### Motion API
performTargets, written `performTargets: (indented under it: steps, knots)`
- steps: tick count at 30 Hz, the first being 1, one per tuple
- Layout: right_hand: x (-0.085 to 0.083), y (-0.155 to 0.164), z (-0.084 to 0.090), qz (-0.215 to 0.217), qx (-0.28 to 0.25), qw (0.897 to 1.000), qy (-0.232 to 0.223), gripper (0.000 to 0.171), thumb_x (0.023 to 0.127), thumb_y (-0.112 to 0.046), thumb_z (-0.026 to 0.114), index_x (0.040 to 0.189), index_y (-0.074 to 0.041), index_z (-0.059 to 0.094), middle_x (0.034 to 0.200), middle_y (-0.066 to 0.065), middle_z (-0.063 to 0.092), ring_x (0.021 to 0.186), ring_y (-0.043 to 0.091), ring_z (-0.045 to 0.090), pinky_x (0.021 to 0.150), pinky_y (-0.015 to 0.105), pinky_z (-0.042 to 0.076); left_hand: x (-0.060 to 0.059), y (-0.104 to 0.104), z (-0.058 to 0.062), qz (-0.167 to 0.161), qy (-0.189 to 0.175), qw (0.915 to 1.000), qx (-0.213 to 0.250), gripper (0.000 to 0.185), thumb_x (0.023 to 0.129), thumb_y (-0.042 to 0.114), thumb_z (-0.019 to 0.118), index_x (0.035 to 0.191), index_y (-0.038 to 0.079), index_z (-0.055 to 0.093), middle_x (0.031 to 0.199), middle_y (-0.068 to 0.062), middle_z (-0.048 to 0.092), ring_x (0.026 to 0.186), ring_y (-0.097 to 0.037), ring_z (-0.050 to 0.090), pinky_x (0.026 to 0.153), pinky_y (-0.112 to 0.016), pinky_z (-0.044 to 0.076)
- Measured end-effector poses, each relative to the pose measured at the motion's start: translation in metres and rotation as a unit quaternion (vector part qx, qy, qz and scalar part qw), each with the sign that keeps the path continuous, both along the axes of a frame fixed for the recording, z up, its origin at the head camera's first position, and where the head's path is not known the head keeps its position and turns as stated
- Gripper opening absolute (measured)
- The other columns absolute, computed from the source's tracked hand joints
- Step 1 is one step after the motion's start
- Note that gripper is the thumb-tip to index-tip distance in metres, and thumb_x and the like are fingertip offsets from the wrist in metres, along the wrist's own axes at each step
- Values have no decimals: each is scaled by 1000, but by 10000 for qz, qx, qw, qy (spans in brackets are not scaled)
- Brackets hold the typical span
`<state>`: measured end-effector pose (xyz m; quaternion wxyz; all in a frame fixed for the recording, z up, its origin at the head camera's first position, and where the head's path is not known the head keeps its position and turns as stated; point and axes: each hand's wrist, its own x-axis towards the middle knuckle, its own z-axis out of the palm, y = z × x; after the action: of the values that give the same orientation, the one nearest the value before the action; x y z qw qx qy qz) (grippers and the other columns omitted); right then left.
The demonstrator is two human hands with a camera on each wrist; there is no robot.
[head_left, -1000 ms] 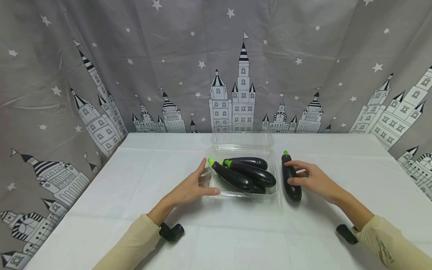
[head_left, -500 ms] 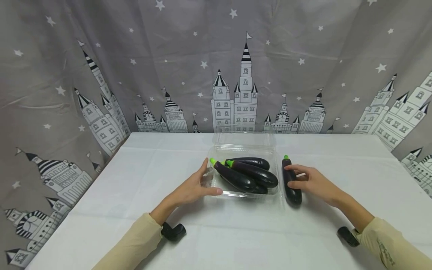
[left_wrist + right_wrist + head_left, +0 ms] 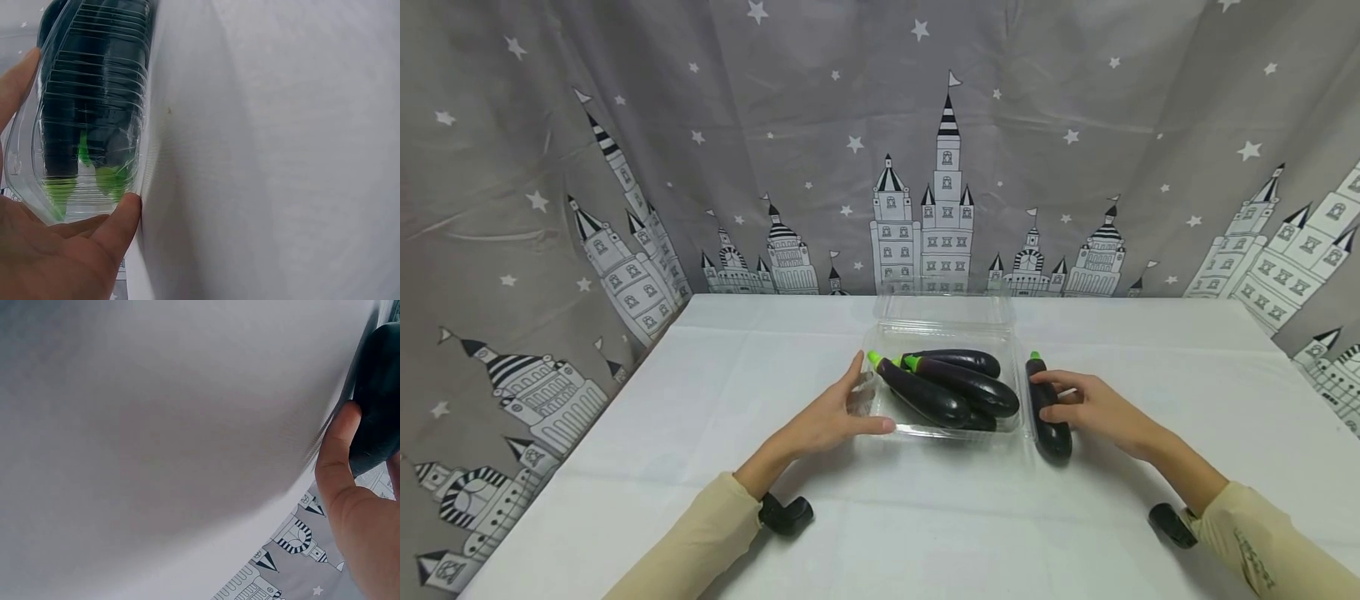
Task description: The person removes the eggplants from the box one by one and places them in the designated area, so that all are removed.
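A clear plastic clamshell container (image 3: 887, 411) stands on the table with its lid (image 3: 944, 308) folded open at the back. Inside lie several dark purple eggplants (image 3: 967, 388) with bright green stems, piled on one another. My left hand (image 3: 823, 421) holds the container's left end, thumb along the front and fingers at the side; in the left wrist view its ribbed wall (image 3: 94, 94) shows between the fingertips. To the right, one more eggplant (image 3: 1041, 396) lies close beside the container, stem pointing away. My right hand (image 3: 1101, 408) grips it between thumb and fingers.
White cloth covers the table (image 3: 925, 533). A grey curtain (image 3: 760, 108) printed with castles and stars hangs behind and at the sides. A black wrist device (image 3: 786, 515) sits at the left cuff, another wrist device (image 3: 1172, 525) at the right.
My right hand and its eggplant have slid a little toward me and closer to the container. The left hand and container keep their place; the view has shifted slightly.
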<state>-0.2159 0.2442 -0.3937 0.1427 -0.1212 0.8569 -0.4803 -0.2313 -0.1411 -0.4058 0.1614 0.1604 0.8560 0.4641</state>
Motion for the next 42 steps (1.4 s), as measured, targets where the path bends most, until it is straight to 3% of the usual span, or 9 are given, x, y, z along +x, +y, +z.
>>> performTargets:
  steps: [13,42]
  knots:
    - [0,0,-2,-57,-86,9999,-29,62,90,-15,69,144,3,44,126,30,50,99,28,61,74,37,52,0,0,0,-113,-26,9999,114,117,84,40,78,159,15,-7,162,-17,16,146,-34,20,114,-56,17]
    - [4,-3,-1,-249,85,9997,-6,64,92,-20,66,145,5,39,133,32,48,104,30,60,73,36,53,1,0,3,-81,-40,10000,32,119,82,42,79,159,15,-8,161,-18,16,147,-32,16,116,-54,14]
